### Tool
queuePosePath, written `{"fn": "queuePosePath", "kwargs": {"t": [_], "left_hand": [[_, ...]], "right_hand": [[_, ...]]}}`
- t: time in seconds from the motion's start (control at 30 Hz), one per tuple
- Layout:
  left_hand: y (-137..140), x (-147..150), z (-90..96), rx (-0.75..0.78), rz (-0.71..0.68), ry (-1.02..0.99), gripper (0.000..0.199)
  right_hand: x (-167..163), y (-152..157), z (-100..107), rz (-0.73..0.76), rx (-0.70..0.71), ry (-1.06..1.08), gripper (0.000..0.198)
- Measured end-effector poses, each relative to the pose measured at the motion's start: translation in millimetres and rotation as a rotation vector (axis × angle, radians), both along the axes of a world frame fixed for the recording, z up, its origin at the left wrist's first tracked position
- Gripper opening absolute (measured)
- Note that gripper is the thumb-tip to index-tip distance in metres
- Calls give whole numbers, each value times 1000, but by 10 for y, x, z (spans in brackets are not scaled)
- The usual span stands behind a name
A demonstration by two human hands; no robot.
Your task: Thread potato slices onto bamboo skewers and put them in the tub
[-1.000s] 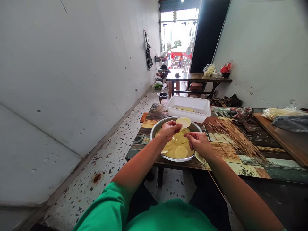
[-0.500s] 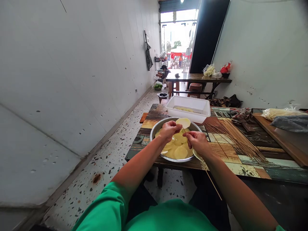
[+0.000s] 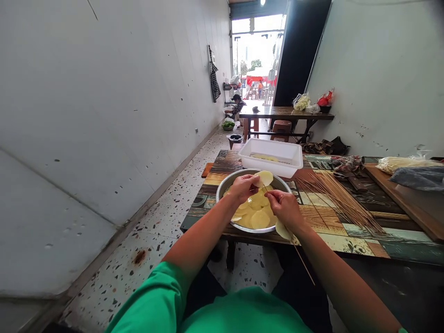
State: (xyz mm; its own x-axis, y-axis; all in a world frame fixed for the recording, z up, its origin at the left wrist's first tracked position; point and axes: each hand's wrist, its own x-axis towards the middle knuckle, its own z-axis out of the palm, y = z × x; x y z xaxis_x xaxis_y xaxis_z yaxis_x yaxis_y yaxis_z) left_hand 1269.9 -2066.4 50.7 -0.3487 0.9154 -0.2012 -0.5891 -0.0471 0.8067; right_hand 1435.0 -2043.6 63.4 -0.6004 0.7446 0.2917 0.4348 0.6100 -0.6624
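Over a round metal basin [image 3: 219,190], my left hand [image 3: 243,187] pinches a thin, pale-yellow potato slice [image 3: 266,178] by its edge. My right hand [image 3: 286,209] closes around a bamboo skewer [image 3: 306,267], whose upper end meets the lifted slice. Whether the tip has pierced it, I cannot tell. Below my right hand, another slice [image 3: 282,230] hangs on the skewer, partly hidden by the wrist. Several round slices [image 3: 260,219] lie in liquid inside the basin.
A white plastic tub [image 3: 272,169] with slices and skewers stands behind the basin. Loose skewers [image 3: 343,199] are spread to the right, beside a wooden board [image 3: 402,203] with bags on it. Farther back, a person [image 3: 237,106] sits low near a second table [image 3: 287,112].
The lifted slice has tilted and lowered slightly, with my left fingers farther onto it. The slice under my right hand has swung into fuller view, and the skewer's lower end has shifted left.
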Motion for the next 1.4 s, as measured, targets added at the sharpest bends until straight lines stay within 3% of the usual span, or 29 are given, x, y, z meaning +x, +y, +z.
{"fn": "queuePosePath", "kwargs": {"t": [0.4,0.63,0.9,1.13,1.4], "left_hand": [[-66,-10,110,-17,-90,-103,17],[-73,-1,129,-36,-125,-129,22],[-78,19,70,7,-112,-41,27],[-42,54,-47,51,-40,152,28],[-20,84,-75,61,66,67,37]], "right_hand": [[-5,-58,-58,-56,211,-107,32],[-29,-63,-57,-77,236,-108,34],[-87,-19,-49,-107,116,-48,31],[-118,84,-44,-38,-114,46,35],[-80,70,18,-22,-232,101,29]]}}
